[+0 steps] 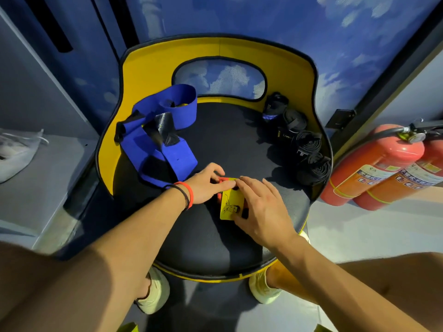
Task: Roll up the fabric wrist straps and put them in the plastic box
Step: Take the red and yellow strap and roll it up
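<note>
Now | yellow strap [229,207] | between left hand [206,188], right hand [261,209] | touching both

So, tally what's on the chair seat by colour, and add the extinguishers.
Black rolls: 4
Blue pile: 1, too tangled to count its straps
Yellow strap: 1
Red extinguishers: 2
Total: 8
</note>
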A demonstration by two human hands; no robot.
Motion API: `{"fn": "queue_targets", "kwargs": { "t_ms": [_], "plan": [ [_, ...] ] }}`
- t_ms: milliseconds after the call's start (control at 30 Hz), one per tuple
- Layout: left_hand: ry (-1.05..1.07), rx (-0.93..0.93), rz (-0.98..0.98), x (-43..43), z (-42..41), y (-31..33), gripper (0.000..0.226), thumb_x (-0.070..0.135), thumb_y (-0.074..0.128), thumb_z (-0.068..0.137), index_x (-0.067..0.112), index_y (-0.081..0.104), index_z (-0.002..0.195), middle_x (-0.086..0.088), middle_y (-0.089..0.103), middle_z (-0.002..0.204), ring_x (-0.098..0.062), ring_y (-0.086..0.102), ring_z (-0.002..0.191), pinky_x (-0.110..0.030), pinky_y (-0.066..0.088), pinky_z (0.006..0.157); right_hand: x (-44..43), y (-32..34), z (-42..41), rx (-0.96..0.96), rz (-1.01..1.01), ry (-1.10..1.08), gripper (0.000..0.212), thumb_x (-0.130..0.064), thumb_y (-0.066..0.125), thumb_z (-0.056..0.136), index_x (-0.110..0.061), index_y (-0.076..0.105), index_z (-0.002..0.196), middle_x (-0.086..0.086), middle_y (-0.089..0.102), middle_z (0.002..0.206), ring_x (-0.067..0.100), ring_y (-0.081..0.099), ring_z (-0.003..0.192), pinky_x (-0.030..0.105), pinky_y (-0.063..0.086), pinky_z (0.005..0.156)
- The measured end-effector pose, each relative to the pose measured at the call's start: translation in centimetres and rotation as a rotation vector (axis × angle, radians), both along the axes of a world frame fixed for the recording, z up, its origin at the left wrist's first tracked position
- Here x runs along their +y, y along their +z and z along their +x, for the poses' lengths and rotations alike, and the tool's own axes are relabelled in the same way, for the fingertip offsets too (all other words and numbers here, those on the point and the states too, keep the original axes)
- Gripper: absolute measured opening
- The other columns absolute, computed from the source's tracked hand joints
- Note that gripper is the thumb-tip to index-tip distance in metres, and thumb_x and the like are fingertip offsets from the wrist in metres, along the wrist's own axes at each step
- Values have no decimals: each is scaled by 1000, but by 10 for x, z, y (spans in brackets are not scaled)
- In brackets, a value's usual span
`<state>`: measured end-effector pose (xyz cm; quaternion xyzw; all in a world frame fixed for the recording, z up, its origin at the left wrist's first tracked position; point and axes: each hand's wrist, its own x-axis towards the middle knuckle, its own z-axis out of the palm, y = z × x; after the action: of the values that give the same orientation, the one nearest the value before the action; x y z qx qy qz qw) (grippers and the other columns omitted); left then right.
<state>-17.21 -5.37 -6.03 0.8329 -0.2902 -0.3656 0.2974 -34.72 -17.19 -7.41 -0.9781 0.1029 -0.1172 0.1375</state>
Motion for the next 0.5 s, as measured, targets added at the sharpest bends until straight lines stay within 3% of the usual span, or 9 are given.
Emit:
{"fn": "queue_targets", "kwargs": {
  "t_ms": [100,167,267,400,500],
  "plan": [
    [95,2,-61,-5,-1,-2,37,59,63,89,29,61,109,6,57,111,-13,57,107,-27,44,87,-4,2,10,32,-68,-19,92,-49,87,67,-17,49,144,1,55,143,21,52,131,43,27,120],
    [143,48,-79,-9,-2,-1,39,58,64,89,24,63,108,7,64,101,-13,61,101,-27,49,84,-5,3,16,18,-95,-28,86,-42,90,66,-14,53,138,3,60,136,24,58,123,44,34,116],
    [146,-12,-40,-13,-2,2,45,65,60,88,24,63,107,4,68,103,-15,64,101,-35,53,93,-9,3,24,34,-102,-55,79,-39,89,69,-13,56,135,3,64,130,26,62,118,45,38,114],
    [22,10,25,-6,1,-2,59,67,74,74,34,58,120,7,59,116,-15,58,110,-41,50,101,-19,5,35,93,-56,-68,76,-49,83,76,-16,55,138,0,64,134,23,60,125,44,32,117],
    [-15,-129,66,-9,-1,-10,79,65,80,67,35,51,133,5,51,122,-19,52,117,-47,48,103,-27,8,40,142,-15,-87,82,-58,77,80,-20,48,146,-3,60,140,20,54,132,43,24,121]
  ]
}}
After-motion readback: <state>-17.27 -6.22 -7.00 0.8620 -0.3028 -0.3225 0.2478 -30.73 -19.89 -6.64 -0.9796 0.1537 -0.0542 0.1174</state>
